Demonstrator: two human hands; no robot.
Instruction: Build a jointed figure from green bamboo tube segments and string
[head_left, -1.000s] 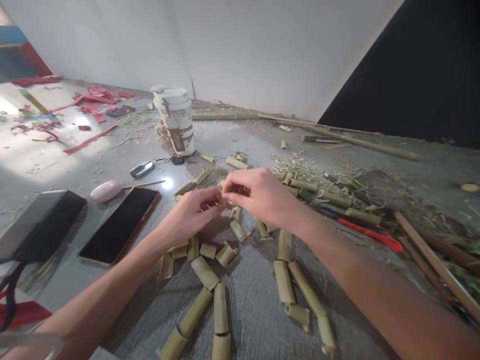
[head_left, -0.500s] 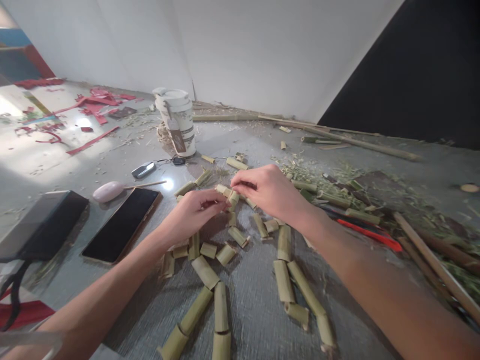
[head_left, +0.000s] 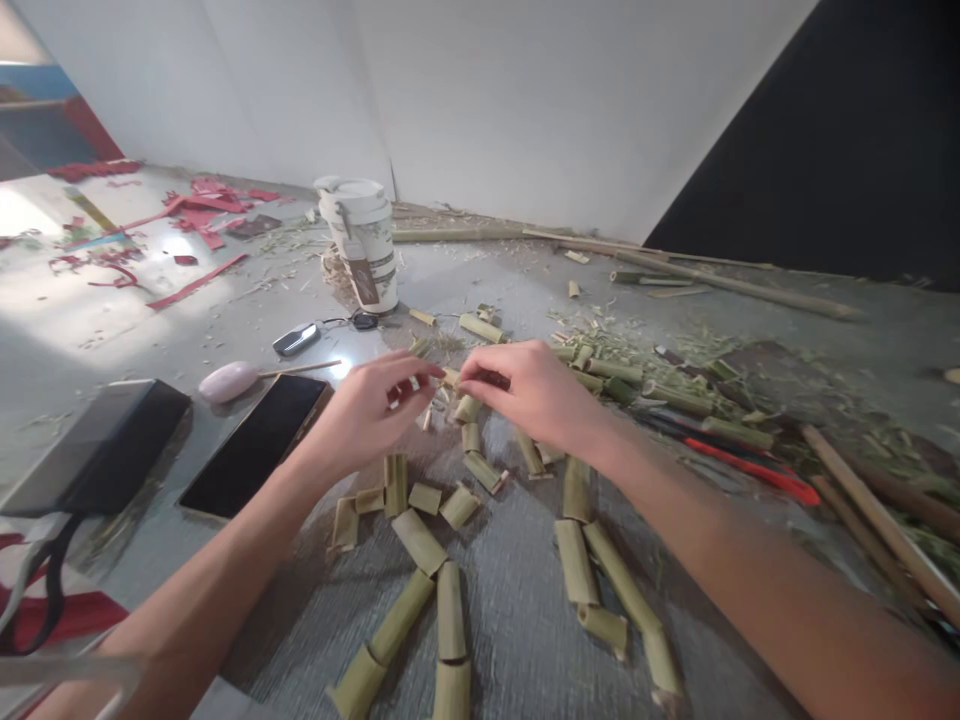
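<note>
Bamboo piece: between the two hands' fingertips | left hand: loosely curled, thumb and fingers apart, nothing visibly held | right hand: fingertips drawn together beside it — grip cannot be told | likely light, stiff, apt to roll — best pinched mid-length

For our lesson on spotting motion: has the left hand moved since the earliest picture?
Yes: judged against the black phone, the left hand has moved left, toward it.

Craft workspace — bamboo pieces, shavings (scattered)
</note>
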